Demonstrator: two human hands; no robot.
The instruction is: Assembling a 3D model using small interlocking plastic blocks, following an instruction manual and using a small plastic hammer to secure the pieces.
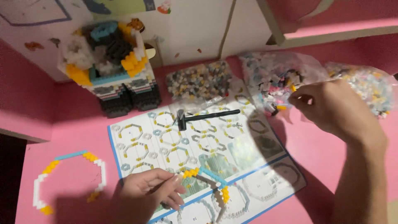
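One flat ring of white, yellow and blue bricks [68, 180] lies finished left of our printed instruction sheet [166, 141]. On the sheet, our left hand [151, 191] pinches a half-built curved arc [209, 178]; beyond its far-right corner, our right hand [331, 108] fingers pinch into a clear bag of loose bricks [269, 79].

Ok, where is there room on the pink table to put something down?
Bare pink table lies between the block model and the bead ring, also inside that ring. More lies right of the instruction sheet, under the right hand. The back is crowded with bags of pieces; a small hammer lies on the sheet.

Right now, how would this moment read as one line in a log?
left hand: holds partial brick ring on instruction sheet | right hand: fingertips in bag of loose bricks | small hammer: lying on sheet
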